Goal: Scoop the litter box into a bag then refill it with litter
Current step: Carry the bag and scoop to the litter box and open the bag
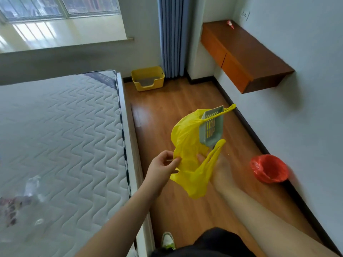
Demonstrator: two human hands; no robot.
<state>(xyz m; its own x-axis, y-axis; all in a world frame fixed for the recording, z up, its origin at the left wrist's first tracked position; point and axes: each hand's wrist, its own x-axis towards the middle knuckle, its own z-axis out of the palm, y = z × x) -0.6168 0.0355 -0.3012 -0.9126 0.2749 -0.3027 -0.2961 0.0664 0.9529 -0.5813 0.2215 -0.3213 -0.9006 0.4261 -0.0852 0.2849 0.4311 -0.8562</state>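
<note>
A yellow litter box (148, 78) with grey litter in it stands on the floor at the far wall, beside the blue curtain. In mid-air in front of me hangs a yellow plastic bag (187, 154). My left hand (163, 167) pinches its left edge. My right hand (220, 169) is motion-blurred and partly hidden behind the bag; it holds a grey slotted litter scoop (212, 127) that points up and away, and seems to hold the bag's handles too.
A bare quilted mattress (61, 138) fills the left side. A red-lined bin (269, 168) stands by the right wall. A wall-mounted wooden drawer shelf (243, 56) juts out at the upper right. Wooden floor (176, 101) runs between bed and wall to the litter box.
</note>
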